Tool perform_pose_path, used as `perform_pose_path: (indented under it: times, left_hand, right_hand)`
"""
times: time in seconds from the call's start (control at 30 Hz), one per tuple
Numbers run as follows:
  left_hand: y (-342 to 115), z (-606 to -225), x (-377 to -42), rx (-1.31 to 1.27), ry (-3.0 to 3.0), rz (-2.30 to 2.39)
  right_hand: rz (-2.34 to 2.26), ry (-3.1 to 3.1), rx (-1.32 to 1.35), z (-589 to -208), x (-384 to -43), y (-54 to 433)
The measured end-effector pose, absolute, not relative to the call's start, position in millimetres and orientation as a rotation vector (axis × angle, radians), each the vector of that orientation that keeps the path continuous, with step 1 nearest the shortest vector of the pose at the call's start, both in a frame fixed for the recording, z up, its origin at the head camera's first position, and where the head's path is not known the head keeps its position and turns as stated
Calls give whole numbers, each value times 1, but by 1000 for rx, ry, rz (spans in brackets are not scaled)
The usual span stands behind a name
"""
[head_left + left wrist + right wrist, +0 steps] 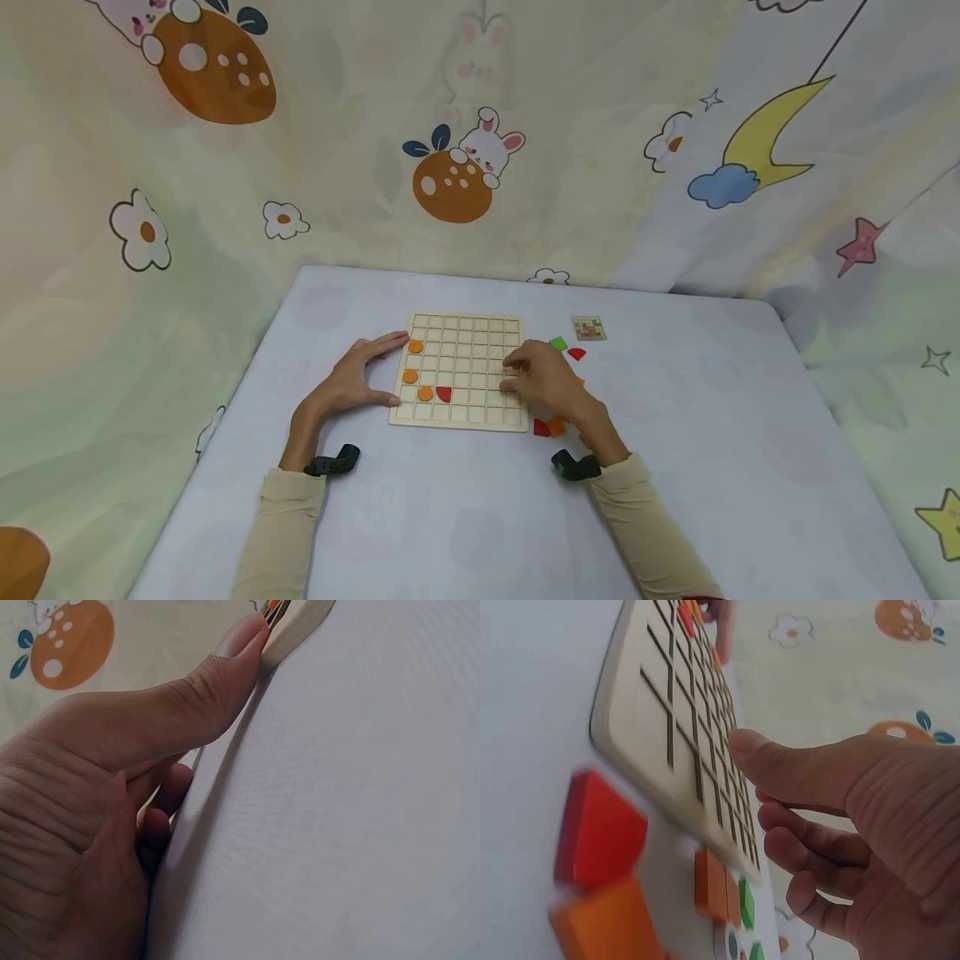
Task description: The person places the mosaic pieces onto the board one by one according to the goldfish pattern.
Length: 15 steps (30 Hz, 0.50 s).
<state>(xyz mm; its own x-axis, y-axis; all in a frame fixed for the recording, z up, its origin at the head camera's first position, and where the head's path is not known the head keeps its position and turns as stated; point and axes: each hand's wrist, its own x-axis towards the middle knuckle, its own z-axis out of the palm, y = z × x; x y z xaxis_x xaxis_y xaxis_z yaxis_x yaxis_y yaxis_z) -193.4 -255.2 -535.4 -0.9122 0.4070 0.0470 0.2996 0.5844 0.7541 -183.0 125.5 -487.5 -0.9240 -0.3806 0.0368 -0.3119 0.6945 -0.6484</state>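
Note:
A pale wooden grid board [468, 414] lies flat on the table. My left hand [347, 377] is at the board's left side, fingers and thumb spread apart, their tips touching the edge. In the left wrist view the thumb [202, 697] reaches to the board's corner area. Three orange discs [416, 347] sit in cells on the left, and a red quarter-round piece [444, 394] lies beside the lowest one. Over the board's right edge is my right hand [551, 379], thumb and fingers apart, with no piece visible between them in the right wrist view.
Loose pieces lie right of the board: a red block [604, 829], an orange block [607, 922], a green piece [558, 343] and a red one [577, 353]. Further back is a small patterned card [588, 328]. A printed cloth [337, 150] hangs behind the white table [450, 517].

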Motion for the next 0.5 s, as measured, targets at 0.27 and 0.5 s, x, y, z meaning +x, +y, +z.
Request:
perform_pose_path:
  times: [0.27, 0.5]
  left_hand:
    - [-255, -535, -195, 584, 2675, 1226]
    - [-255, -534, -194, 577, 2672, 1236]
  right_hand:
    - [-1065, 2823, -547, -489, -186, 167]
    - [-1027, 2843, -507, -488, -183, 185]
